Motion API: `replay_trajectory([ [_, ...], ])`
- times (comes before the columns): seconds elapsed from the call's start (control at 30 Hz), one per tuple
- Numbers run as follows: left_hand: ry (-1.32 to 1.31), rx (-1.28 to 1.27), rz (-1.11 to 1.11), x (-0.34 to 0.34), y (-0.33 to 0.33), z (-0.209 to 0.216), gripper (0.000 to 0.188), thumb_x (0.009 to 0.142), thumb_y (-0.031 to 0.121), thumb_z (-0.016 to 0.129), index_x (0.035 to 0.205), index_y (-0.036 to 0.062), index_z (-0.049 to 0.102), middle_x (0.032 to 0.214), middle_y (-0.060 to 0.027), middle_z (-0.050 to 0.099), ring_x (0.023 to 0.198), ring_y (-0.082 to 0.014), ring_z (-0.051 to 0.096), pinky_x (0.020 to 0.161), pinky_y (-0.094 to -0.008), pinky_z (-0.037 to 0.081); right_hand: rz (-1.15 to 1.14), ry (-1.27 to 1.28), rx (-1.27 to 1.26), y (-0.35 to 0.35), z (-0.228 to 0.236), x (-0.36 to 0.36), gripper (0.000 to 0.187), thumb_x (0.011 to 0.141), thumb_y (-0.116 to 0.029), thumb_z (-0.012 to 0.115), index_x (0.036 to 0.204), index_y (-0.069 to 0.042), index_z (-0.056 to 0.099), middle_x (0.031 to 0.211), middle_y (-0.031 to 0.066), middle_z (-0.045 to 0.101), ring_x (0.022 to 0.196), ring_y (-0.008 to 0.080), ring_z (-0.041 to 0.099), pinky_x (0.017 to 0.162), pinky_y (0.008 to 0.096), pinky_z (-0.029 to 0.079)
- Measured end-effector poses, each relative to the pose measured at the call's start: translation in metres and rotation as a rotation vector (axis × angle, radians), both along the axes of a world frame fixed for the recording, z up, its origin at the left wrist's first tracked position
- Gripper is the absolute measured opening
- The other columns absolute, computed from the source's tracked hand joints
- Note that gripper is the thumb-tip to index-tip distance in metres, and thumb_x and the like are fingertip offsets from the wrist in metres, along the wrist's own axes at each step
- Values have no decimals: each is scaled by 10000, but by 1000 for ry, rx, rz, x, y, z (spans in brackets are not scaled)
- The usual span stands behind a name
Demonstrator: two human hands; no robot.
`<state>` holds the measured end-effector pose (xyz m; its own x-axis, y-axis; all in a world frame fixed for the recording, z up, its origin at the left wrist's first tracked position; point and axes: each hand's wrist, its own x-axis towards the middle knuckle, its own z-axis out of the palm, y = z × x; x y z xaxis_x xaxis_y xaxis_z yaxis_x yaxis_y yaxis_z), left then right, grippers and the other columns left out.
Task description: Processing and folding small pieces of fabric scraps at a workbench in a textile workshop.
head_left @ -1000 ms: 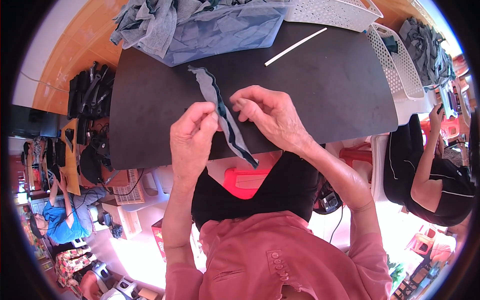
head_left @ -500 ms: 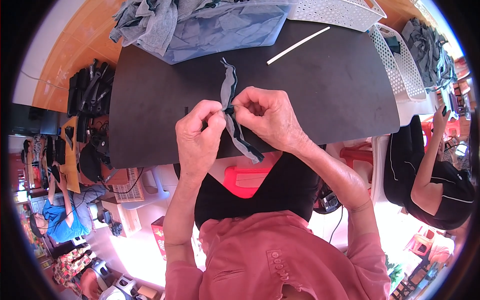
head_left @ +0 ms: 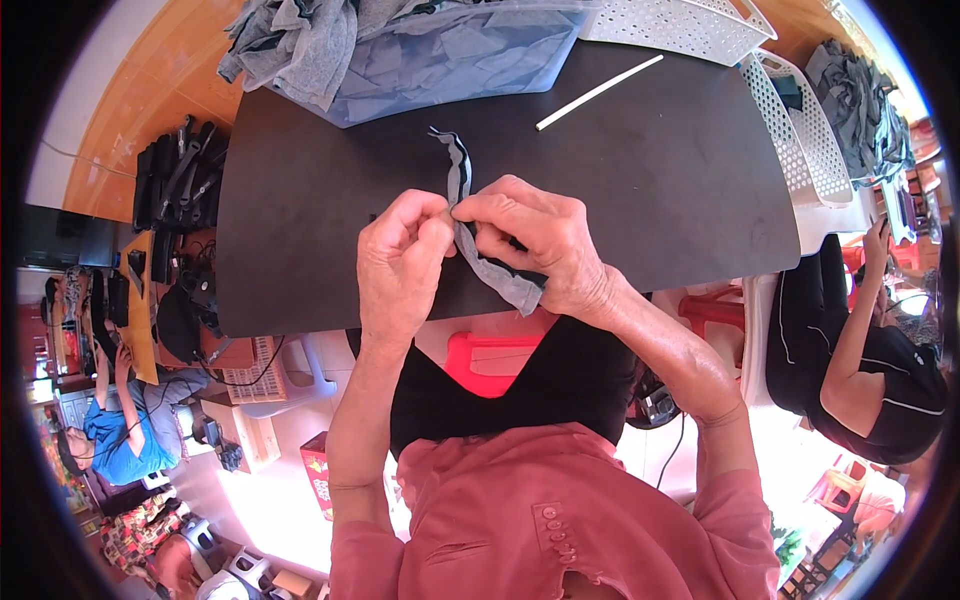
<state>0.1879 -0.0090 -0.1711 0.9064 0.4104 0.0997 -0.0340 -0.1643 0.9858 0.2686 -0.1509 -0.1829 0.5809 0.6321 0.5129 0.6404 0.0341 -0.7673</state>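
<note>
A narrow grey fabric strip [head_left: 497,279] with a dark reverse side hangs between my hands above the dark table. Its upper end curls away toward the far side, and its lower end slants toward my right wrist. My left hand [head_left: 405,245] pinches the strip's edge at about its middle, thumb against curled forefinger. From the other side, my right hand [head_left: 535,235] is closed on the same stretch, its forefinger and thumb nearly meeting my left fingertips. Part of the strip's dark side shows under my right fingers. The exact pinch points are hidden by the fingers.
On the dark table [head_left: 660,180], a translucent bin [head_left: 450,70] heaped with grey cloth pieces stands at the far side. A thin white stick [head_left: 600,92] lies right of it. White perforated baskets [head_left: 680,30] line the far right. Other people sit at both sides.
The strip has turned, its upper end bending left and its lower end swinging right with more grey side showing. My right fingers have shifted their grip; my left hand barely moved.
</note>
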Motion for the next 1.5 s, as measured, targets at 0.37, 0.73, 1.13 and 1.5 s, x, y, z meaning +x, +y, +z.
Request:
replay_trajectory([
  [0.37, -133, 507, 63, 1, 0, -4, 102, 738, -79, 580, 757, -4, 513, 634, -96, 503, 540, -177, 484, 502, -299, 400, 69, -651, -262, 4, 2, 18, 233, 735, -128, 592, 941, -18, 587, 803, 69, 510, 788, 229, 556, 708, 342, 447],
  [0.73, -158, 366, 214, -3, 6, -8, 52, 841, -5, 555, 888, 13, 571, 731, 13, 534, 674, -62, 492, 604, -214, 414, -173, -581, -365, 13, -5, 7, 374, 693, -135, 671, 1060, -103, 613, 809, 13, 507, 750, 188, 495, 684, 336, 372],
  [1.13, -63, 545, 127, 10, 24, -14, 67, 813, -11, 577, 880, -10, 578, 731, -81, 566, 626, -147, 540, 586, -284, 443, -191, -592, -384, 17, -11, 8, 328, 697, -130, 667, 1021, -127, 619, 838, 15, 481, 777, 185, 480, 694, 345, 354],
  [1.5, -9, 601, -1, 35, 17, -17, 14, 815, -16, 522, 823, -13, 532, 708, -121, 524, 639, -193, 520, 602, -308, 434, -253, -542, -396, -2, -11, 11, 236, 711, -140, 625, 944, -111, 602, 858, 43, 495, 812, 221, 516, 674, 381, 373],
])
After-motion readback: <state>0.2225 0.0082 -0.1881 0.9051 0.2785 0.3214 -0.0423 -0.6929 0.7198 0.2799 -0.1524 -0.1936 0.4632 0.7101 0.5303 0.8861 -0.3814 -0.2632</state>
